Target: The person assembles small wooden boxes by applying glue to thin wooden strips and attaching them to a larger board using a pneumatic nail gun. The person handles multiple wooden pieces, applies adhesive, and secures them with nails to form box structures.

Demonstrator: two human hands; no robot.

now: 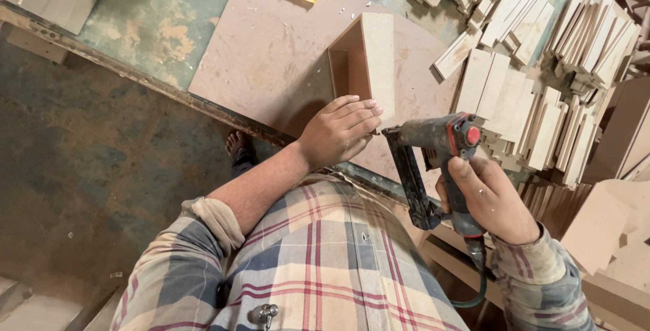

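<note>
Both hands forward, left flat on box, right gripping nailer

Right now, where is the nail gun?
In the head view, the nail gun is right of centre, gripped by the right hand, its nose near the left hand resting on the open wooden box.

Woodworking shop — stacked cut boards, pneumatic nailer, worn workbench.

Wore a plaid shirt in blue, cream and red; sleeves pushed up at eight o'clock, buttoned cuff at four. Bare left hand, right hand, one bare foot.
</note>
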